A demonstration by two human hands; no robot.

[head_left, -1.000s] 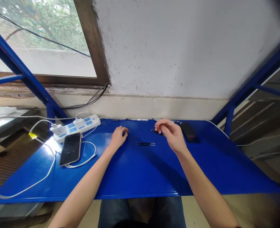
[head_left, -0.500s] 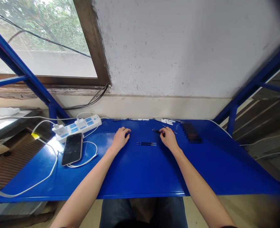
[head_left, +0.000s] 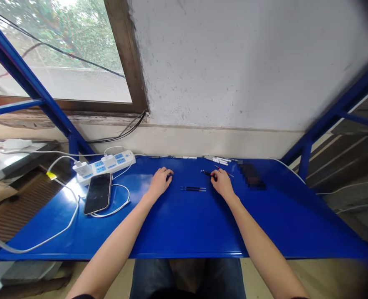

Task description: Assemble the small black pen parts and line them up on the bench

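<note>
My left hand (head_left: 161, 181) rests on the blue table with fingers loosely curled; a gap shows between thumb and forefinger, and I see nothing held there. To its right my right hand (head_left: 223, 182) has its thumb and fingers around black pen parts (head_left: 206, 172), whose tips stick out to the left; how many there are is hard to tell. A thin red pen refill (head_left: 230, 174) lies slantwise just past the right hand, partly covered by its fingers. Between the hands lie two dark pen refills (head_left: 193, 189), side by side.
White pens (head_left: 221, 160) and other slim pen parts (head_left: 185, 157) line the table's back edge. On the left are a phone (head_left: 98, 193), a power strip (head_left: 110, 165) and white cables (head_left: 121, 209). A blurred dark object (head_left: 251, 175) lies on the right. Blue posts (head_left: 304, 160) flank the table.
The view has shifted slightly, moving the left-side things a little to the right. The refill by my right hand now shows red. Both hands stay in nearly the same place.
</note>
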